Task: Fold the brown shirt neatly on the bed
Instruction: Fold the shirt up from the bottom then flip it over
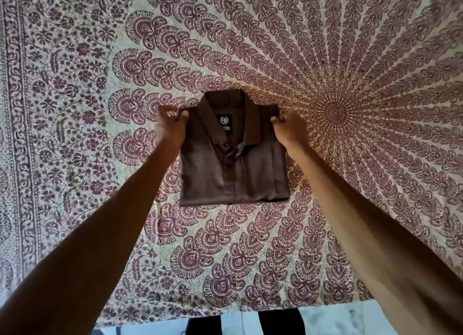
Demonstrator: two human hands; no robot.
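Note:
The brown shirt (250,174) lies folded into a compact rectangle on the patterned bedsheet (250,58), collar at the far end, black label and button placket facing up. My left hand (170,126) pinches the shirt's upper left corner by the shoulder. My right hand (288,127) pinches the upper right corner. Both arms reach forward from the near edge, one on each side of the shirt.
The bed's near edge (225,317) runs along the bottom of the view, with a pale floor and dark stripes below it. The mandala-print sheet spreads flat all around the shirt.

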